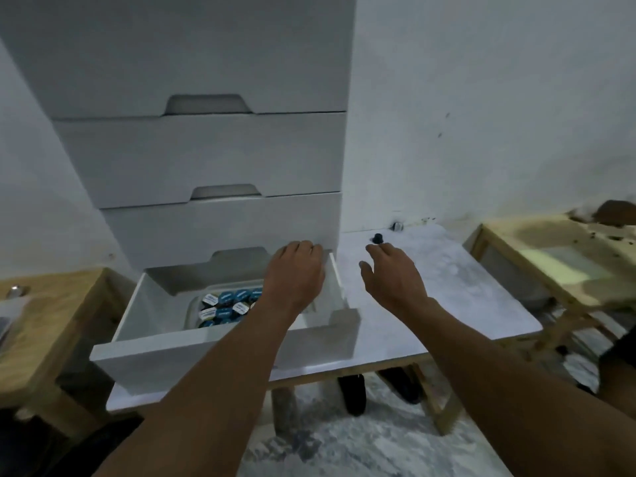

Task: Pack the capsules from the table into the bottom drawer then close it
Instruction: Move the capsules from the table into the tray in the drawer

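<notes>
White drawer unit (206, 149) standing on a white table (447, 290), with its bottom drawer (206, 356) pulled out. Inside the drawer, a clear tub (191, 309) holds blue-lidded capsules (225, 306) packed side by side. The left hand (296, 275) is over the drawer's rear right corner, fingers bent down out of sight; whether they hold anything cannot be told. The right hand (395, 278) reaches across the table, fingers loosely spread and holding nothing, fingertips just short of a dark capsule (378, 237). A small pale object (397, 226) lies by the wall. A wooden stand (51, 321) sits left of the table.
</notes>
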Demonstrator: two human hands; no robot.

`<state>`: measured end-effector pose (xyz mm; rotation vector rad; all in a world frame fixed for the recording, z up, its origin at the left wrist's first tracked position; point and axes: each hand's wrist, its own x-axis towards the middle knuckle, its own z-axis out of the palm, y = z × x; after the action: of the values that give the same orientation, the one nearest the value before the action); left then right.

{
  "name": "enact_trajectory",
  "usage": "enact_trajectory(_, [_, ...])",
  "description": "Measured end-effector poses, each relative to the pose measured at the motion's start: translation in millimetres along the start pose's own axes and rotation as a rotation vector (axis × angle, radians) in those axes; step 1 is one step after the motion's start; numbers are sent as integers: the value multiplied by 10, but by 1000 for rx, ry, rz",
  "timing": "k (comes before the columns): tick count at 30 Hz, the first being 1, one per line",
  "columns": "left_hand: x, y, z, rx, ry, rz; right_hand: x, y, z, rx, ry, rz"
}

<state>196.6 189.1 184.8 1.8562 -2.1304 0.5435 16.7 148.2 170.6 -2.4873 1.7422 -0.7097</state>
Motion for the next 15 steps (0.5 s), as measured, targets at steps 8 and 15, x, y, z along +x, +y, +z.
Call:
enact_trajectory(8, [465,656,113,26,98,64,-30,779,-296,-37,35,57])
enact_trajectory(15, [1150,1469,389,40,180,13,289,1809,-389,-24,29,26])
